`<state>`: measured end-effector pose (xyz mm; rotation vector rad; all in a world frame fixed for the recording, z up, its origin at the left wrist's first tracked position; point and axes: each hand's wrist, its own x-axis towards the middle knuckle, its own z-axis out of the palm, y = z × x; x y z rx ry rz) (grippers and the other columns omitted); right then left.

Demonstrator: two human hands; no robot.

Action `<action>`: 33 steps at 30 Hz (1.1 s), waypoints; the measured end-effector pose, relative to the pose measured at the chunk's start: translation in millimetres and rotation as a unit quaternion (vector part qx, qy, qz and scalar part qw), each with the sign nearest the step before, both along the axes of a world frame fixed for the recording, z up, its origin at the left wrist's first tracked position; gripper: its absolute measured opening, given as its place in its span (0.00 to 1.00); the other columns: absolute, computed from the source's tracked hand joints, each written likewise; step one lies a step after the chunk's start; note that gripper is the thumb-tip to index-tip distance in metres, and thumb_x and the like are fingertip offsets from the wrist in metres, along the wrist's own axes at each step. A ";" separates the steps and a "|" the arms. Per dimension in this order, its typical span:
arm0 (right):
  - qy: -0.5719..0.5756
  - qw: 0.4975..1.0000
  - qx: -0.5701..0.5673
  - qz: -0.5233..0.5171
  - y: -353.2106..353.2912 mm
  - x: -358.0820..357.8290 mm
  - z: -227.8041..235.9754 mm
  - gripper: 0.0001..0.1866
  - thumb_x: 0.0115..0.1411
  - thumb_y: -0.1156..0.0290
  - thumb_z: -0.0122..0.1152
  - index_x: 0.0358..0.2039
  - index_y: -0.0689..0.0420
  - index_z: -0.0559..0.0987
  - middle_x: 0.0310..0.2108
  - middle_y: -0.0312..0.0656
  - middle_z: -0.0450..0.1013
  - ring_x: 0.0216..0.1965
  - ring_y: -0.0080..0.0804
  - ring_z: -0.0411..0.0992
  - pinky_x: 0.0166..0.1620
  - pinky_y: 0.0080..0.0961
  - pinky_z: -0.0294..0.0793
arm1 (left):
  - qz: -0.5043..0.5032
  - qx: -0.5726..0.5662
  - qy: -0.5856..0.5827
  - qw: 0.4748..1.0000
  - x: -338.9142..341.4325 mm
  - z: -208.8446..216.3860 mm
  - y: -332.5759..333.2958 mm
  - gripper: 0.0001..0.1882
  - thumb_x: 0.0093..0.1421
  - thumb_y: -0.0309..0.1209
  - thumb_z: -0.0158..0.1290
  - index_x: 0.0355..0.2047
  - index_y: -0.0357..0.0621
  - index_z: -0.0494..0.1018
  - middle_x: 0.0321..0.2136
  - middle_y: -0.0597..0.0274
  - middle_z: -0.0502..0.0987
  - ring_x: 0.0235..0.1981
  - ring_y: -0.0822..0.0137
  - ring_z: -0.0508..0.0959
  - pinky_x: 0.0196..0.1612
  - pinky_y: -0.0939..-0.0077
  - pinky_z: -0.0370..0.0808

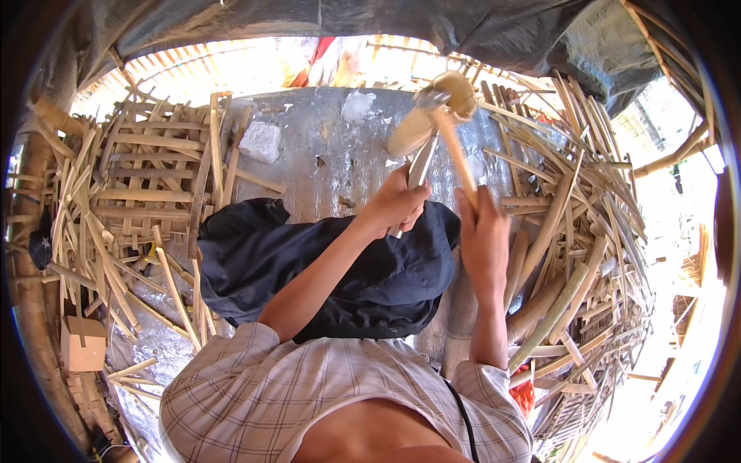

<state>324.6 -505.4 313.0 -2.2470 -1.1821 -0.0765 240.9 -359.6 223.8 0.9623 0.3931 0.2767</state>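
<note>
My left hand point(399, 202) is closed round a flat, shiny metal blade point(421, 163), whose lower end pokes out below the fist. The blade slants up toward a bamboo tube point(407, 135); whether its tip touches the tube I cannot tell. A hollow round end point(457, 94) of bamboo shows at the top of the tube. In my right hand point(485, 239) is a hammer point(457, 154) with a pale wooden handle, its metal head blurred over the bamboo and partly covering it.
Dark cloth point(332, 255) covers my legs. A whitish block point(261, 142) rests on the grey sheet point(309, 116). Bamboo strips point(571, 201) are heaped at right, and a slatted bamboo stack point(150, 170) stands at left. A small cardboard box point(83, 343) is at lower left.
</note>
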 end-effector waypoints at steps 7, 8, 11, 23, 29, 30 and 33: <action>0.033 0.932 0.352 0.078 -4.1 43.7 -62.5 0.10 0.70 0.71 0.57 0.33 0.61 0.71 0.13 0.49 0.69 0.13 0.47 0.68 0.20 0.33 0.67 | 0.008 0.006 0.005 1.000 9.2 10.4 -1.9 0.08 0.69 0.28 0.50 0.38 0.47 0.61 0.15 0.71 0.61 0.09 0.79 0.61 0.09 0.79 0.58; 0.016 0.971 0.233 0.054 -1.3 41.9 -60.9 0.10 0.70 0.70 0.57 0.32 0.62 0.72 0.14 0.51 0.70 0.14 0.50 0.69 0.20 0.34 0.67 | 0.012 0.005 0.011 1.000 5.9 10.7 0.8 0.08 0.69 0.28 0.50 0.38 0.47 0.61 0.15 0.71 0.61 0.09 0.79 0.61 0.09 0.79 0.58; -0.056 0.995 -0.084 -0.024 7.5 29.9 -40.2 0.12 0.70 0.68 0.56 0.32 0.64 0.73 0.17 0.60 0.71 0.20 0.66 0.70 0.20 0.40 0.65 | 0.020 0.004 0.017 1.000 1.8 5.2 4.9 0.07 0.69 0.28 0.50 0.38 0.48 0.61 0.15 0.71 0.61 0.09 0.79 0.62 0.10 0.78 0.57; 0.030 1.000 0.007 -0.001 2.6 28.7 -29.3 0.13 0.71 0.67 0.54 0.32 0.65 0.71 0.15 0.54 0.70 0.18 0.50 0.75 0.22 0.42 0.67 | 0.016 0.010 0.012 1.000 3.5 2.8 8.0 0.08 0.68 0.29 0.51 0.37 0.48 0.61 0.15 0.71 0.63 0.09 0.79 0.62 0.10 0.79 0.58; -0.010 0.996 0.084 -0.016 -7.7 0.7 16.0 0.11 0.68 0.68 0.59 0.32 0.62 0.72 0.15 0.52 0.68 0.15 0.48 0.71 0.21 0.38 0.65 | 0.008 0.025 0.011 1.000 5.0 -3.4 1.5 0.08 0.69 0.30 0.50 0.38 0.46 0.61 0.15 0.70 0.63 0.09 0.78 0.63 0.10 0.78 0.61; 0.005 0.992 0.124 -0.028 -9.1 -2.5 21.8 0.11 0.68 0.69 0.60 0.32 0.62 0.72 0.14 0.50 0.67 0.14 0.45 0.69 0.21 0.37 0.65 | 0.005 0.029 0.009 1.000 3.8 -2.3 -0.4 0.09 0.69 0.31 0.49 0.38 0.45 0.60 0.14 0.70 0.63 0.09 0.78 0.63 0.10 0.77 0.62; 0.025 0.962 0.272 0.002 -10.9 34.7 -43.2 0.09 0.67 0.71 0.61 0.33 0.62 0.73 0.14 0.46 0.66 0.13 0.35 0.66 0.21 0.32 0.65 | 0.012 0.016 0.018 1.000 10.0 1.3 -6.1 0.07 0.68 0.28 0.49 0.38 0.47 0.61 0.15 0.71 0.62 0.09 0.79 0.62 0.10 0.79 0.59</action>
